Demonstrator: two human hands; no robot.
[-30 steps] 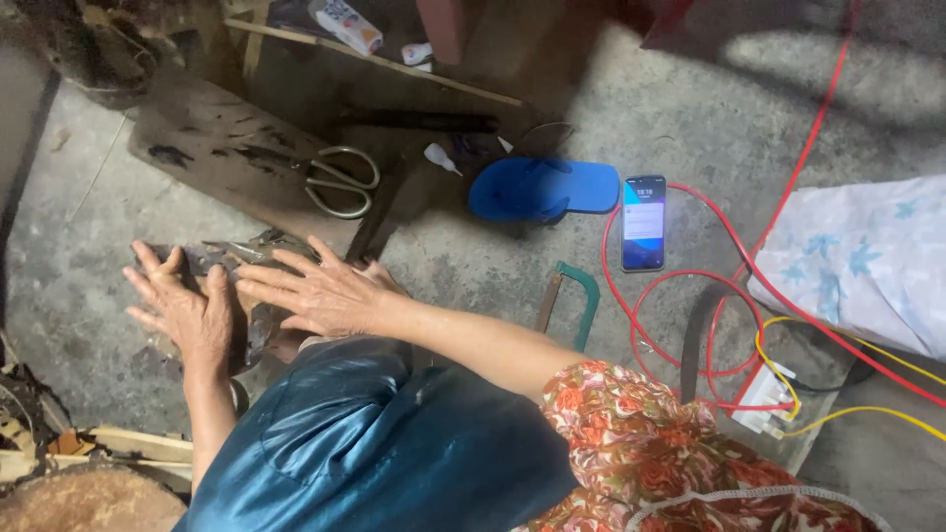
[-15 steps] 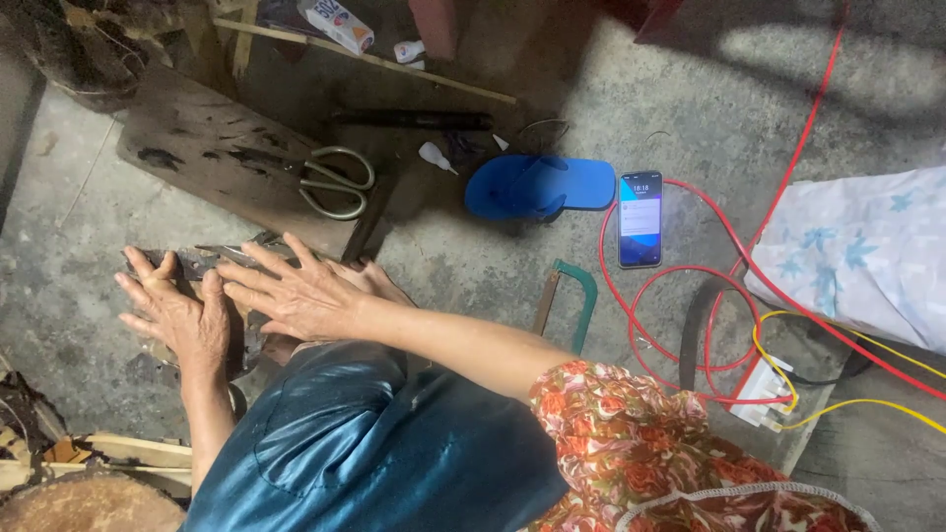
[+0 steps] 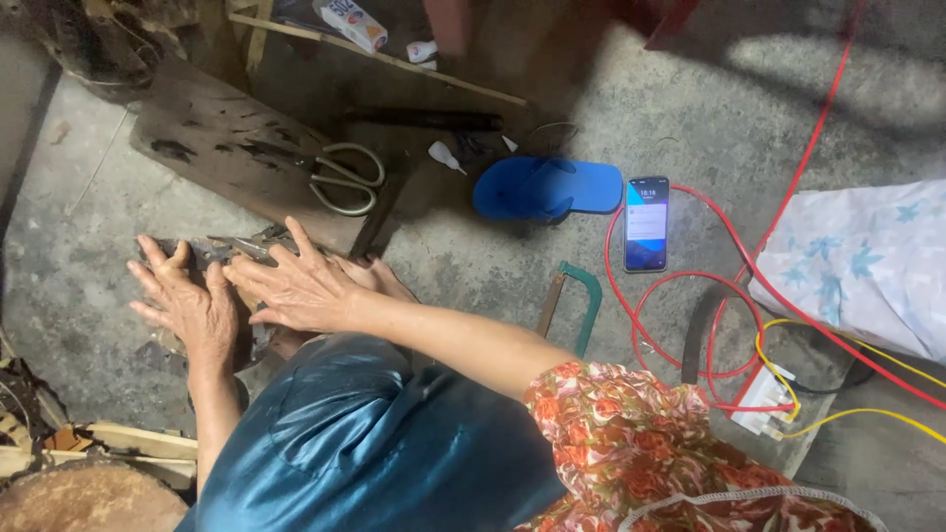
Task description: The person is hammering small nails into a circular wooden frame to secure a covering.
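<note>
Both hands lie flat, fingers spread, on a dark grey strip [image 3: 212,248] on the concrete floor [image 3: 79,246]: left hand [image 3: 187,305], right hand [image 3: 301,288], both slid slightly leftward since before. Beyond, scissors [image 3: 345,179] rest on a board [image 3: 217,153]; farther off, a blue sandal [image 3: 547,187]

Dim, shaded scene; daylight patch upper right, soft blur throughout.

Scissors [image 3: 347,178] on board [image 3: 217,148], perhaps touching.

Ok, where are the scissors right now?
The scissors lie in the head view's upper left, on the dark wooden board, just beyond the right hand and left of the blue sandal.
</note>
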